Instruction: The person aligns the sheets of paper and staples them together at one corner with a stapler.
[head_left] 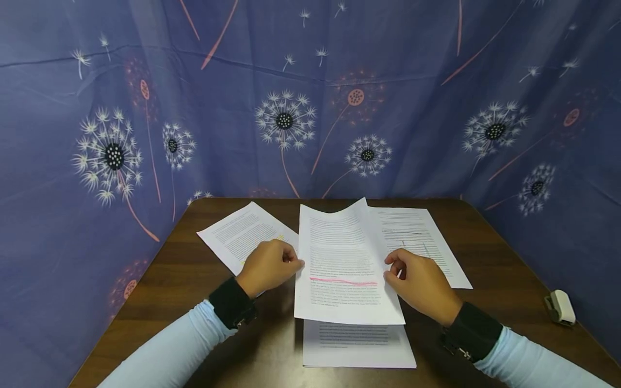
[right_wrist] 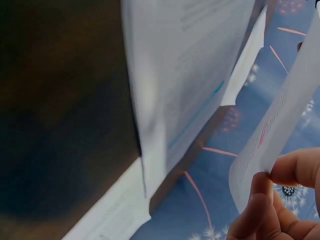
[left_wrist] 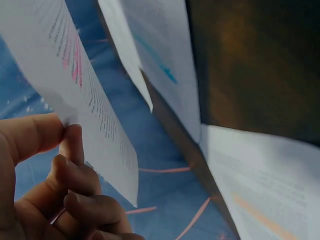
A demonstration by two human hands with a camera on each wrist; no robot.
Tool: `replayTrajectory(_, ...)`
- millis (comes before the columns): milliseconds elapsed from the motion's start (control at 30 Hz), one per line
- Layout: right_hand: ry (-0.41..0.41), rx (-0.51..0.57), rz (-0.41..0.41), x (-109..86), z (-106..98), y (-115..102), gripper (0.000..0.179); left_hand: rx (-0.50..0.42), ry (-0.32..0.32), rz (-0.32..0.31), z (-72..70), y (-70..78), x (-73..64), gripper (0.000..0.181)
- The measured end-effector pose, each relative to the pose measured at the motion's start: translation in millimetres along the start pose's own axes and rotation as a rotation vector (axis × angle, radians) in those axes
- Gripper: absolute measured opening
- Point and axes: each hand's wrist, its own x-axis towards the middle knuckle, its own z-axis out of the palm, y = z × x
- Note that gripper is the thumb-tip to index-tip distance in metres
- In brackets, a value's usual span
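Observation:
A printed sheet of paper with a pink highlighted line is held up above the table between both hands. My left hand pinches its left edge between thumb and forefinger; the left wrist view shows this grip on the sheet closely. At the opposite edge, my right hand pinches the paper, as the right wrist view of the sheet also shows. The sheet's top corner curls up. Below it lies a stack of printed paper, mostly covered by the raised sheet; a blue mark shows on it in the left wrist view.
Another printed sheet with yellow highlights lies angled at the left, partly behind the left hand. At the right lies a page with blue-green marks. A small white device sits at the wooden table's right edge. A dandelion-patterned curtain hangs behind.

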Motion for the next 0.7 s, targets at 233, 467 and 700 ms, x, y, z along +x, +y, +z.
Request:
replayTrajectory(233, -0.047, -0.032, 0.037, -12.1, 3.7, 5.4, 0.018, 0.043, -0.022, 0.031, 16.7, -2.7, -5.2, 0.032)
replayTrajectory(467, -0.09, -0.054, 0.048, -20.8, 8.4, 12.0, 0.017, 0.044, -0.1, 0.033, 27.6, -4.7, -10.1, 0.029)
replayTrajectory(700, -0.127, -0.061, 0.052, -25.3, 10.5, 14.8, 0.015, 0.069, -0.181, 0.005, 37.2, -6.0, -11.4, 0.031)
